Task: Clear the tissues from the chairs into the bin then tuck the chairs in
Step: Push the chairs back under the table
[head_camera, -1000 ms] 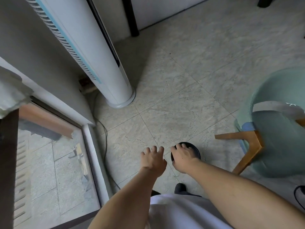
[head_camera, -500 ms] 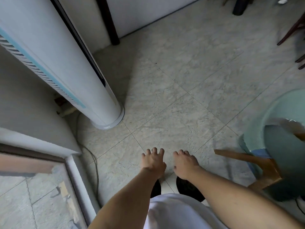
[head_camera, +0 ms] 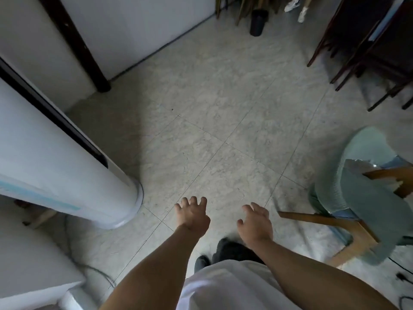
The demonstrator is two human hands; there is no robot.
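Note:
My left hand [head_camera: 192, 215] and my right hand [head_camera: 256, 222] hang over the tiled floor in front of me, both with fingers spread and nothing in them. A chair [head_camera: 357, 204] with pale green upholstery and light wooden legs stands to the right of my right hand, not touched. Dark wooden chairs [head_camera: 366, 54] stand at the far right by a dark table. A small dark bin [head_camera: 258, 22] stands at the far wall. No tissue shows in view.
A tall white tower air conditioner [head_camera: 67, 175] stands close on my left, with a cable [head_camera: 89, 267] trailing on the floor beside it. A dark door frame post [head_camera: 78, 48] rises at the back left. Open tiled floor [head_camera: 223, 108] lies ahead.
The view has lifted and turned right, away from the window. My hands have moved apart and come up from the dark round object by my feet.

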